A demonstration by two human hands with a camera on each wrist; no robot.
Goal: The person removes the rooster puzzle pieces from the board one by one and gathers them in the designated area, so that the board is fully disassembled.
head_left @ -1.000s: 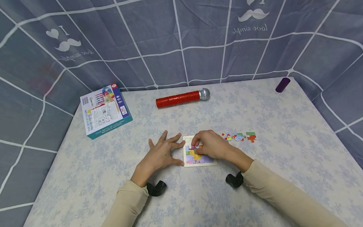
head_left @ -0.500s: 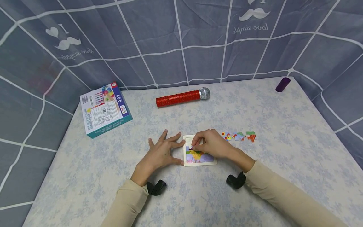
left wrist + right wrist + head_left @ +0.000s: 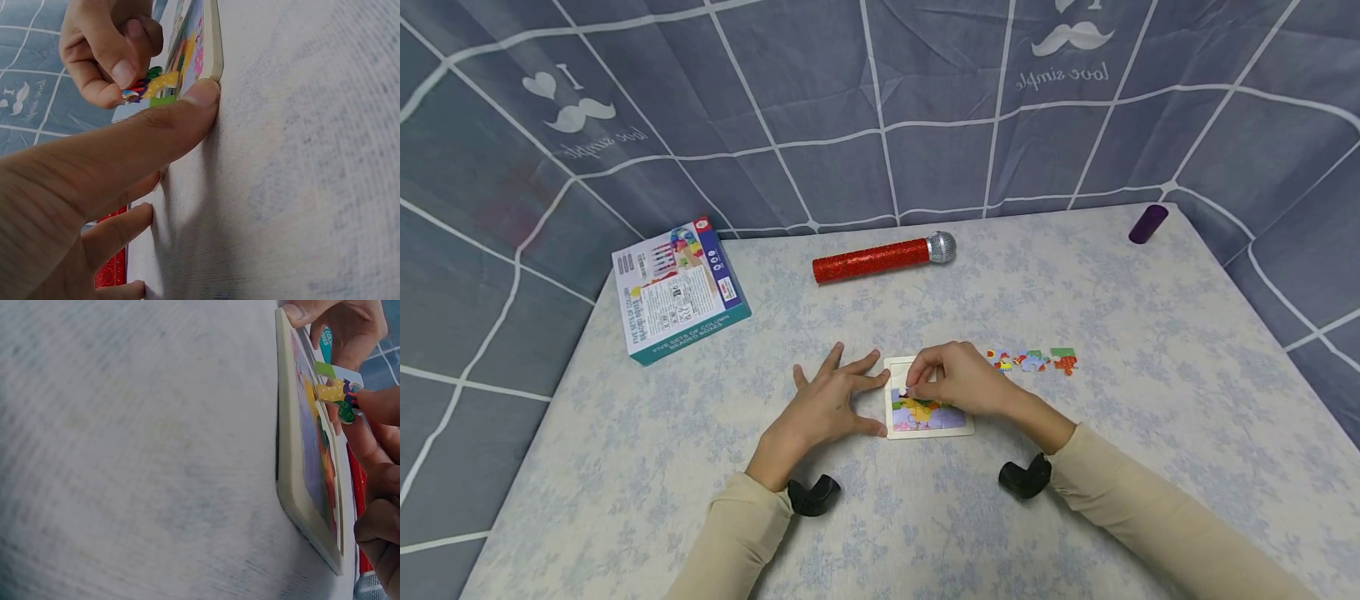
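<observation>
A small jigsaw puzzle board (image 3: 931, 432) with a pale raised frame lies on the table, its lower part filled with colourful pieces. My right hand (image 3: 967, 379) is over its upper middle and pinches a puzzle piece (image 3: 332, 392) between thumb and fingertips. Yellow with dots, green and dark patches show on that piece, which stands tilted above the board in the right wrist view. Spread wide, my left hand (image 3: 827, 406) rests at the board's left edge. Its thumb (image 3: 203, 92) touches the near corner, and the index fingertip lies farther up the same side.
Several loose puzzle pieces (image 3: 1033, 362) lie right of the board. Behind it is a red glittery microphone (image 3: 872, 261). A beaded-toy box (image 3: 681, 292) stands at the back left, a purple cylinder (image 3: 1147, 225) at the back right. A grey checked curtain (image 3: 940, 167) closes off the back.
My right fingertips have shifted slightly up and left over the board with the puzzle piece, then stayed nearly still. The left hand keeps its place at the board's edge.
</observation>
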